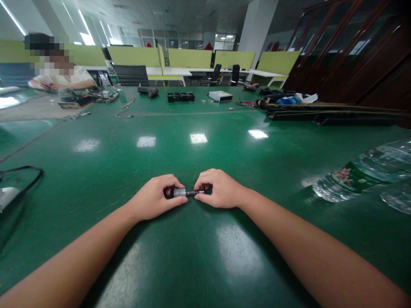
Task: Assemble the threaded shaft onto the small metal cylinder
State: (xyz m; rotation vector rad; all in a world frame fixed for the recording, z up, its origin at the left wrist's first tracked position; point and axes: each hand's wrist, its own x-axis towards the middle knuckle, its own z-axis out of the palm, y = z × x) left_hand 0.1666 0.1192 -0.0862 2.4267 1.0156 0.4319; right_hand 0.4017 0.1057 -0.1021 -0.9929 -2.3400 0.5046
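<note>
At about nine o'clock we see a black cable loop [22, 179] lying on the green table [205, 261], and far off at ten o'clock another person [58, 72] sits at work over small parts. Coming inward, our left hand [157, 197] rests on the table just below centre, curled nearly closed — its fingers and thumb pinch the silver end of a small cylindrical part [184, 193]. That part lies level between our two hands, silver on the left, with a thin dark shaft on the right. Our right hand [218, 188] sits just beside it at the five o'clock side of centre, likewise curled, its fingertips gripping the dark shaft end. The two hands are almost touching, with the part bridging them.

At twelve o'clock, far across the table, lie a cordless driver [148, 91], a row of black trays [180, 97] and a grey box [220, 95]. At three o'clock clear plastic water bottles [359, 175] lie on their sides — well apart from our hands.
</note>
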